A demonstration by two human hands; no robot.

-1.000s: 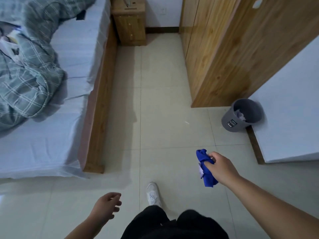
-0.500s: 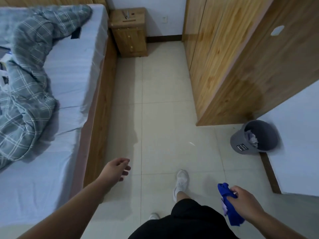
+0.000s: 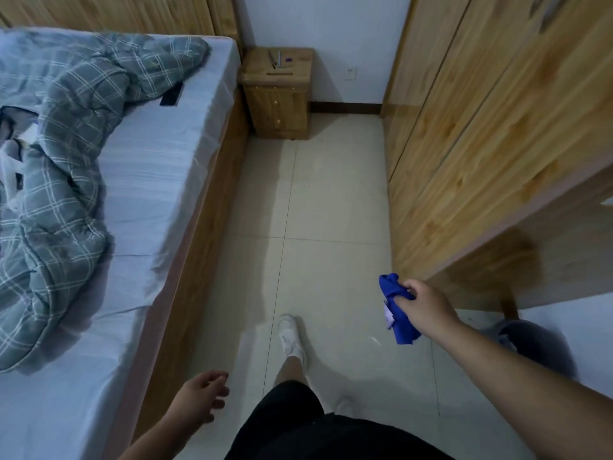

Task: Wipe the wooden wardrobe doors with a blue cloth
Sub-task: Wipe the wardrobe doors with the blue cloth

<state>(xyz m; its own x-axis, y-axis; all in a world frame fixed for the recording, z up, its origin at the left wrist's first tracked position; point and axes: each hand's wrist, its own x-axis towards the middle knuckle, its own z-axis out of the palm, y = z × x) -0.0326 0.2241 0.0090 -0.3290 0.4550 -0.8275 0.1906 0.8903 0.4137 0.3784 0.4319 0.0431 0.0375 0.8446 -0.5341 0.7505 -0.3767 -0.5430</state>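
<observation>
A crumpled blue cloth (image 3: 396, 307) hangs from my right hand (image 3: 426, 305), which is closed around its upper part at the right of the view, just short of the wardrobe's near corner. The wooden wardrobe doors (image 3: 471, 134) fill the right side, light pine with vertical seams, apart from the cloth. My left hand (image 3: 200, 398) is low at the bottom centre, fingers loosely curled and holding nothing.
A bed (image 3: 159, 180) with a wooden frame and a rumpled grey checked quilt (image 3: 66, 154) lines the left side. A wooden nightstand (image 3: 277, 94) stands against the far wall. A grey waste bin (image 3: 530, 343) sits behind my right forearm. Pale floor tiles (image 3: 331, 210) run between bed and wardrobe.
I have walked forward along the aisle, so the nightstand and wardrobe are closer. My right hand with the cloth has swung up and forward; my left hand has dropped back.
</observation>
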